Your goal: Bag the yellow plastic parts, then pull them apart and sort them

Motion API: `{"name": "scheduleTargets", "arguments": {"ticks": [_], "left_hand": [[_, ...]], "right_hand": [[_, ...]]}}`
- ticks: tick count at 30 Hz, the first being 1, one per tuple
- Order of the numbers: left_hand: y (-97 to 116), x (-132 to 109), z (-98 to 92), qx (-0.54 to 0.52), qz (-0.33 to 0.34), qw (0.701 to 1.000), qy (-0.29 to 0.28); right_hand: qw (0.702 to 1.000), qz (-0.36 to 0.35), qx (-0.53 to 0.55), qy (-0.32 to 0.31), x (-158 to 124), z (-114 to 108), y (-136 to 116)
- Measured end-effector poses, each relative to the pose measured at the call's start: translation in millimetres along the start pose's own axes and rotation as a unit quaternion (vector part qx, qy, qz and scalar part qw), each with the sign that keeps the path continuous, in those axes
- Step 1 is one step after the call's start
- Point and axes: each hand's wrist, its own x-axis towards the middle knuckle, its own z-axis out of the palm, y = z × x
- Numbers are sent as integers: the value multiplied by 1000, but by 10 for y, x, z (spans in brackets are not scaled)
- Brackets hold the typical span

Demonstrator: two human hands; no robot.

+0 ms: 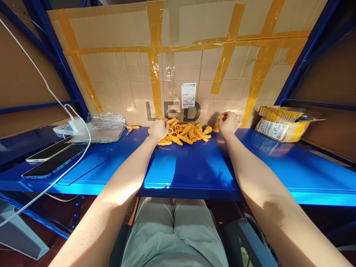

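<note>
Pile of orange pcs [190, 134] sits mid blue shelf [194, 167], nr the foot of the cardboard sheet [128, 78]. R hand [230, 123] is just right of the pile, fingers narrowed on what looks like one orange pc [223, 117]; a standing pc [216, 127] is right beside it. L hand [159, 129] is curled at the pile's left edge, orange at its fingertips; can't tell if it grips one or only touches.

To do it well, I'd say: take 1 pc at a time w/ thumb + fingertips, from the pile's edge rather than the middle, as pcs overlap and prob. drag neighbours along. Keep R wrist high so it doesn't knock the standing pc. Use L hand to steady the heap, light pressure only. Hollow ends look easy to hook w/ a fingertip, but might snag on other pcs. Stray pc [132, 127] lies apart on the left, nr the plastic-wrapped packet [104, 128]; easy to overlook.
</note>
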Motion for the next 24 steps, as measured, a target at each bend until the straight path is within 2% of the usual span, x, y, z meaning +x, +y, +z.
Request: {"name": "scheduleTargets", "arguments": {"ticks": [5,9,17,20,24], "left_hand": [[-74,62,68,-98,-38,994,31],[-132,119,123,-215,-86,971,65],[-122,154,171,-422,-186,884,71],[-122,171,162,-469,-209,853,88],[-152,212,142,-533,-238,806,99]], "right_hand": [[987,147,36,-58,-50,-42,210],[970,211,58,-102,-56,-33,240],[960,251,16,-127,-58,5,362],[962,228,-3,-150,-66,34,378],[959,174,-60,-213,-74,63,361]]}}
